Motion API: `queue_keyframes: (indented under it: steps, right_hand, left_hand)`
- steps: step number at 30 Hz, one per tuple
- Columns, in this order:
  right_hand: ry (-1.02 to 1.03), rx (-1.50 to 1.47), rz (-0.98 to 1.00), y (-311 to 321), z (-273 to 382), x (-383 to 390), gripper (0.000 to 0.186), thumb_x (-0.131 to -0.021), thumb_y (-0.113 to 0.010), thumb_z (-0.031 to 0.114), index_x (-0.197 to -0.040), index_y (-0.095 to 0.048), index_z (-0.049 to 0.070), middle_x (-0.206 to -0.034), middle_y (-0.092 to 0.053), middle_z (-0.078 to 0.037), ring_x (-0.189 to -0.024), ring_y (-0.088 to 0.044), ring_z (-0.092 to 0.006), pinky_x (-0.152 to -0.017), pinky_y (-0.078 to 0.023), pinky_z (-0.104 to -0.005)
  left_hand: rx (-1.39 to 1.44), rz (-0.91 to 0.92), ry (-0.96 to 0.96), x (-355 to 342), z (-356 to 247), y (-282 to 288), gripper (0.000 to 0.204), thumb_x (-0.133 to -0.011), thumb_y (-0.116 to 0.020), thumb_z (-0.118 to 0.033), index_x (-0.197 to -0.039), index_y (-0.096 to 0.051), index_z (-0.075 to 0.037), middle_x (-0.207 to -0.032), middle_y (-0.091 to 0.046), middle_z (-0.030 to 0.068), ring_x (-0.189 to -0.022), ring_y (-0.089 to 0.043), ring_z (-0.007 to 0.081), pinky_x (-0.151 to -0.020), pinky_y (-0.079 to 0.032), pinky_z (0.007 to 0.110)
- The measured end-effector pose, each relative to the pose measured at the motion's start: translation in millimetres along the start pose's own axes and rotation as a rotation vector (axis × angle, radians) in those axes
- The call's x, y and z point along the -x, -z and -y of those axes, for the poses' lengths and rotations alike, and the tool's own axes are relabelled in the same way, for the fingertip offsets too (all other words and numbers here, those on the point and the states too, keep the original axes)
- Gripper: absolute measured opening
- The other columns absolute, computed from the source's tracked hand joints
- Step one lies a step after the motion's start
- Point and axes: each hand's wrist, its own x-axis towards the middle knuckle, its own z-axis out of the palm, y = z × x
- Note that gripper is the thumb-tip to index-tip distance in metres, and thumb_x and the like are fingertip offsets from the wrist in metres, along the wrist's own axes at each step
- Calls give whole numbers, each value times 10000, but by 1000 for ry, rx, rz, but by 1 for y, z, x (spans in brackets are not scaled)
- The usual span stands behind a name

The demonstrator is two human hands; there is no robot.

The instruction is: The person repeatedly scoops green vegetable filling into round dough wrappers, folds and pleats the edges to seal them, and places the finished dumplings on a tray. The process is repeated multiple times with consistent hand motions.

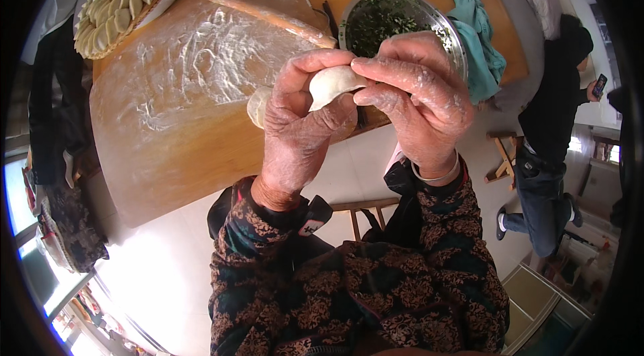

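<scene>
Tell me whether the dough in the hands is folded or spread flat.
Folded: the dough shows a plump half-moon between the left hand and right hand. Whether its edge is fully sealed, I cannot tell; part is hidden.

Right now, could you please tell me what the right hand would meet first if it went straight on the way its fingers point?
The right hand would likely meet the pale dumpling it is pinching, then the left hand; depth is unclear.
</scene>
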Motion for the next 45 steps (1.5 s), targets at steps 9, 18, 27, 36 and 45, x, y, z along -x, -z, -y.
queue_keyframes:
  steps: [9,18,27,36,45]
  right_hand:
    - [224,248,-18,-39,13,-8,186,-728,-764,-28,-892,-716,45,-857,-618,-67,-753,-577,-235,-657,-479,-322]
    - [94,176,135,-50,36,-29,181,-762,-749,-19,-924,-742,61,-885,-652,-52,-822,-606,-225,-734,-503,-325]
    - [169,148,261,-64,24,-37,143,-738,-724,-29,-835,-710,75,-883,-688,-56,-802,-621,-251,-710,-507,-350]
    - [282,169,702,-87,-5,-99,350,-742,-691,-14,-1084,-677,55,-1018,-641,-88,-975,-608,-309,-888,-519,-396]
    - [-344,-43,756,-154,-48,-151,206,-801,-738,134,-970,-715,17,-899,-726,-103,-792,-702,-195,-763,-549,-338]
  left_hand:
    - [128,-38,17,12,-17,9,379,-926,-620,57,-1287,-547,-34,-1158,-606,30,-1060,-565,107,-924,-473,256]
    - [186,-70,19,11,-29,17,375,-923,-627,37,-1276,-519,-26,-1117,-623,45,-1053,-597,126,-917,-489,256]
    - [53,-78,0,10,-33,30,382,-886,-652,10,-1254,-551,-21,-1096,-618,18,-1016,-568,100,-921,-465,251]
    - [475,-45,-57,-9,-54,67,470,-918,-591,-156,-1361,-507,-21,-1309,-571,80,-1224,-530,222,-1108,-359,406]
    - [476,-129,-195,-8,-68,89,623,-975,-562,-258,-1493,-318,-13,-1436,-469,224,-1375,-434,349,-1168,-331,482]
